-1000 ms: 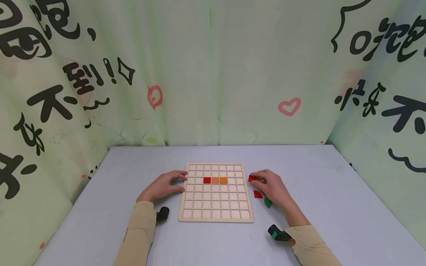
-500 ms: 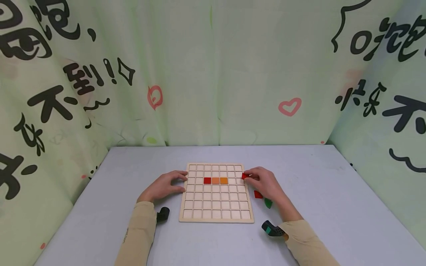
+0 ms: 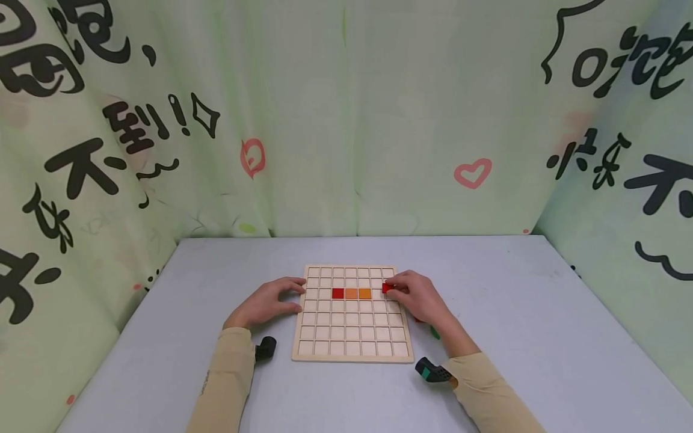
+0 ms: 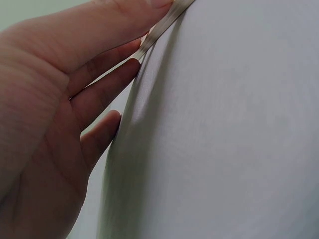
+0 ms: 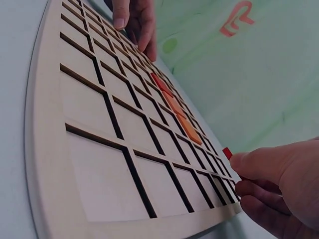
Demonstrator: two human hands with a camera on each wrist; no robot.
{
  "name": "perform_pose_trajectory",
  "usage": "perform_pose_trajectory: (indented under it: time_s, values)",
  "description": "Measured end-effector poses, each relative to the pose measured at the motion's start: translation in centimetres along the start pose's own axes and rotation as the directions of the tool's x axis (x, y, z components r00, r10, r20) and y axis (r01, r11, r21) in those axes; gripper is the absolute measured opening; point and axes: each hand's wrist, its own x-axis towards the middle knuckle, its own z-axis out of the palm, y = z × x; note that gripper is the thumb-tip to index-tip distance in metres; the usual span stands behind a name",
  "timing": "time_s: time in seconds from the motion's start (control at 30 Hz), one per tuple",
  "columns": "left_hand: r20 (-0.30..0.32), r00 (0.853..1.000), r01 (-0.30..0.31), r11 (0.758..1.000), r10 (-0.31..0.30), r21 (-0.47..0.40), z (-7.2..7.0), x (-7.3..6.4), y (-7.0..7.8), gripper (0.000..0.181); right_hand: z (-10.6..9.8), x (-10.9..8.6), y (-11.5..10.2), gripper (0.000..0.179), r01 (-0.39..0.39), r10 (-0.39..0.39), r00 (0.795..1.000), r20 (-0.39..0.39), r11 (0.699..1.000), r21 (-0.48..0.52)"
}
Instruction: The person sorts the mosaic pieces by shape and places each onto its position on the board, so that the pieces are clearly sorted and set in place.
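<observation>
A pale wooden grid board lies on the table. In one of its upper rows sit a red square tile, an orange tile and a lighter orange tile, side by side. My left hand rests at the board's left edge, thumb and fingers apart and touching the rim. My right hand pinches a red tile between thumb and fingers, over the right columns of the board. The far side of that tile is hidden by the fingers.
Right of the board, partly under my right hand, lie another red piece and a green piece. The white table meets a pale green curtain at its back. Black wrist cameras sit on both wrists.
My right hand has moved left with the red tile, from beside the board to over its right columns. The forearm now covers part of the loose pieces. My left hand stays put.
</observation>
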Motion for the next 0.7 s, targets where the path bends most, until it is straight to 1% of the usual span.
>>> perform_pose_trajectory:
  time_s: [0.23, 0.47, 0.7]
  values:
    - [-0.002, 1.0, 0.011, 1.0, -0.011, -0.005, 0.0, 0.0, 0.1, 0.035, 0.6, 0.2, -0.3, 0.025, 0.022, -0.021, 0.999, 0.028, 0.999, -0.038]
    - [-0.005, 1.0, 0.006, 1.0, -0.006, 0.005, 0.0, 0.0, 0.0, 0.035, 0.8, 0.5, -0.7, 0.021, 0.058, -0.055, 0.997, 0.055, 0.997, -0.042]
    - [-0.002, 1.0, 0.02, 1.0, -0.02, 0.003, 0.1, 0.0, 0.0, 0.034, 1.1, 0.6, -0.8, 0.02, 0.063, -0.06, 0.996, 0.062, 0.997, -0.047]
